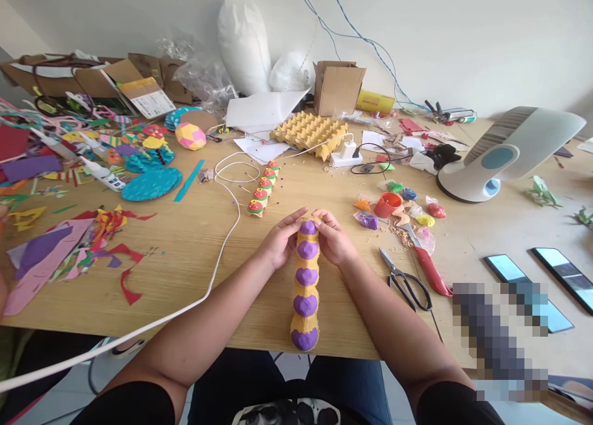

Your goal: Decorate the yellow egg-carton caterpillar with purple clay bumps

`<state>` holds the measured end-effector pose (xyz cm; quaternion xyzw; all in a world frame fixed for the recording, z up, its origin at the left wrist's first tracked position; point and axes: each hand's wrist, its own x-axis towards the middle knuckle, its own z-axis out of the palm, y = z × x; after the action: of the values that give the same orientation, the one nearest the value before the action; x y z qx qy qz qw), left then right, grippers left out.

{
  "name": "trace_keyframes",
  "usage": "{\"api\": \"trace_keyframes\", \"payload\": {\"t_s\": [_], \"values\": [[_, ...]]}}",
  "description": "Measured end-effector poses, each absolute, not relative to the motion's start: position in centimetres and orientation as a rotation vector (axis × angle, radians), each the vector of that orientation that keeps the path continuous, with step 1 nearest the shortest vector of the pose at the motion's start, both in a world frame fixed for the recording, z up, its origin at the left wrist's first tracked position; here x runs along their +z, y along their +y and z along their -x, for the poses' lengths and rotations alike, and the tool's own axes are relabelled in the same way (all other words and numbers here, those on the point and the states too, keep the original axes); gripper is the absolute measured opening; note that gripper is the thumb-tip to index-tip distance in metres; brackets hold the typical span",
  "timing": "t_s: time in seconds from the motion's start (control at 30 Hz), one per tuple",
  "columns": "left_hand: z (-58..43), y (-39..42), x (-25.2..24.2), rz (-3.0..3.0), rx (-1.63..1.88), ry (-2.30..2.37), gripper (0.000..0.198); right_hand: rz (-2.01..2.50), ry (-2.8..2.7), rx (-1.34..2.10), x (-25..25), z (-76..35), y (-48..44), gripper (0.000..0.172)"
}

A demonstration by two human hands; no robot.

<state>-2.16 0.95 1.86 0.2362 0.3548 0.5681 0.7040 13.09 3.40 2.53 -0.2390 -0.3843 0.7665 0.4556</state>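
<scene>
Nearest the camera, the egg-carton strip (306,283) lies lengthwise at lower centre, flat on the table (194,252) for support. Left hand (280,243) and right hand (334,239) pinch its far end from both sides, apparently steadying the purple cap (308,228).

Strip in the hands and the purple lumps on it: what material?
Strip: looks like moulded paper pulp, painted yellow, matte; its cupped bumps match the egg tray. Purple lumps: probably modelling clay, matte, with pinched creases; could be foam.

Yellow egg-carton strip (306,289) with purple domed caps; second strip (264,190) capped red and green; red-handled scissors (428,270); turquoise discs (152,183); pale wood-grain worktop (185,252).
</scene>
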Motion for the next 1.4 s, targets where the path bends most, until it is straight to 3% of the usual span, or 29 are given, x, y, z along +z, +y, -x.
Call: {"api": "trace_keyframes", "payload": {"t_s": [0.47, 0.8, 1.03, 1.4], "values": [[2.6, 1.7, 1.2, -0.472, 1.253, 0.729, 0.049, 0.563, -0.849, 1.958, 1.7, -13.5, 3.8, 0.042], [2.2, 1.4, 1.7, -0.423, 1.253, 0.707, 0.051, 0.509, -0.784, 1.970, 1.4, -13.6, 3.9, 0.035], [2.2, 1.6, 1.6, -0.349, 1.291, 0.692, 0.047, 0.537, -0.909, 1.938, 1.1, -13.5, 4.0, 0.051], [3.0, 1.8, 0.4, -0.470, 1.239, 0.819, 0.067, 0.518, -1.010, 1.925, 1.0, -13.5, 4.1, 0.047]]}}
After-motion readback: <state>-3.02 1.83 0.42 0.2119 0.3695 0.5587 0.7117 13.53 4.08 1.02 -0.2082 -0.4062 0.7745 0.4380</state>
